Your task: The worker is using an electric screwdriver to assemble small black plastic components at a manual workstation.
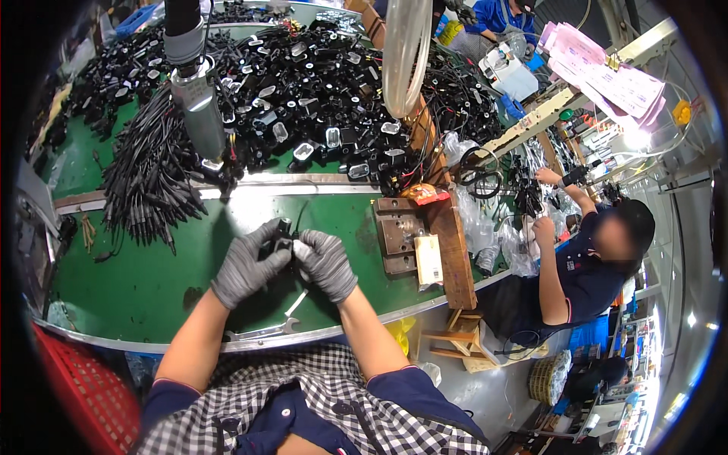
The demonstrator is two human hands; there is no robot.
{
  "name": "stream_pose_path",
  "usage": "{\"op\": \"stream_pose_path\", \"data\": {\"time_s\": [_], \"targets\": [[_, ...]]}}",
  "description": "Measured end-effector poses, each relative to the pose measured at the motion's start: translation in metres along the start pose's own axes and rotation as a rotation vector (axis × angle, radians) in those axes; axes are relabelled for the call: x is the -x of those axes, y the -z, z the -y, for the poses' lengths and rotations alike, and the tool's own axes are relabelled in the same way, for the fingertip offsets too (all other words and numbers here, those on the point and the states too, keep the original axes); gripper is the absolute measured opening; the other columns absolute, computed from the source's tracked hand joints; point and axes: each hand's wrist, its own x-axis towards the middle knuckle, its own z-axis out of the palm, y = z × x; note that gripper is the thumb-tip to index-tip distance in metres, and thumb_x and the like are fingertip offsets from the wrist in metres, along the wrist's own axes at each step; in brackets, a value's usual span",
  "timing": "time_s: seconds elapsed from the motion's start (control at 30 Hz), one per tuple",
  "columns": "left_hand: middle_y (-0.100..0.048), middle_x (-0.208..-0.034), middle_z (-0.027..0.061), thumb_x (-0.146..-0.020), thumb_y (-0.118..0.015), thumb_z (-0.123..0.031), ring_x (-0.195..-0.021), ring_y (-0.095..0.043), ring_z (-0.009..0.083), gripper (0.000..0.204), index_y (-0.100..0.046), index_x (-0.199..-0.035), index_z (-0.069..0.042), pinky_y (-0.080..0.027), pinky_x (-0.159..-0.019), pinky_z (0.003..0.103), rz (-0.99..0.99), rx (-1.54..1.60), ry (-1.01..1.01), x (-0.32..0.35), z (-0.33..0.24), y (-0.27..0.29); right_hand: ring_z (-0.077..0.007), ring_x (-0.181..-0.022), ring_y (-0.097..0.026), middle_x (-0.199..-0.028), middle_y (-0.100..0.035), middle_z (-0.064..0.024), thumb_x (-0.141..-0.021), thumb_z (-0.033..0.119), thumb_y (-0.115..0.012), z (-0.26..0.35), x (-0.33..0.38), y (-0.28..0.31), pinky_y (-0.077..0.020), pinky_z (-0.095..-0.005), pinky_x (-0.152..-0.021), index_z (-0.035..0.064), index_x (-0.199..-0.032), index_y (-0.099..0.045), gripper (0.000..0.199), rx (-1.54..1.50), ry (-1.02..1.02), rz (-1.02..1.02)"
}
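Observation:
In grey gloves, my left hand (pixel 250 265) and my right hand (pixel 326 262) meet over the green tabletop. Between their fingertips is a small black plastic part (pixel 283 227), with a thin black cable rising beside it. Both hands are closed on this part, and the fingers cover most of it. Just below my hands, a thin pale metal rod (pixel 296 303) lies on the table. An open-ended wrench (pixel 267 331) rests along the near edge. Above and left of my hands hangs a grey cylindrical tool (pixel 201 114), its tip over the metal strip.
Many black plastic parts (pixel 311 91) are heaped at the back. A bundle of black cables (pixel 144 167) lies left. Right are a brown metal fixture (pixel 398 235), a small box (pixel 428 260) and a wooden divider (pixel 453 258). A co-worker (pixel 591 265) works farther right. A red basket (pixel 80 379) stands lower left.

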Motion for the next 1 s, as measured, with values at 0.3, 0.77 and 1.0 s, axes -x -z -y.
{"op": "stream_pose_path", "data": {"time_s": [0.3, 0.77, 1.0], "targets": [[-0.063, -0.094, 0.0056, -0.08, -0.064, -0.021, -0.083, -0.059, 0.0139, 0.048, -0.049, -0.121, 0.0, -0.048, -0.076, 0.027, 0.124, 0.238, 0.099, -0.002, -0.004, 0.01, -0.0186, -0.048, -0.05, -0.058, -0.053, -0.0137, -0.082, 0.018, -0.059, 0.027, 0.008, 0.016, -0.0419, -0.0322, -0.047, 0.0011, -0.076, -0.056, 0.019, -0.475, -0.255, 0.18], [-0.062, -0.1, 0.0068, -0.079, -0.064, -0.024, -0.086, -0.06, 0.0177, 0.048, -0.05, -0.12, -0.002, -0.048, -0.078, 0.03, 0.057, -0.01, -0.008, -0.006, 0.013, 0.008, -0.0056, -0.05, -0.048, -0.061, -0.055, 0.0009, -0.082, 0.023, -0.062, 0.022, 0.006, -0.003, -0.0373, -0.0216, -0.045, 0.0048, -0.086, -0.064, 0.018, 0.114, 0.068, -0.187], [-0.061, -0.101, 0.0088, -0.08, -0.061, -0.025, -0.077, -0.061, 0.0171, 0.053, -0.046, -0.124, -0.001, -0.051, -0.07, 0.029, 0.316, 0.666, 0.209, -0.003, -0.001, 0.013, -0.0066, -0.046, -0.043, -0.064, -0.055, -0.0013, -0.082, 0.022, -0.061, 0.032, 0.007, 0.013, -0.0354, -0.0187, -0.044, 0.0012, -0.088, -0.062, 0.022, -0.536, -0.136, 0.222]]}}
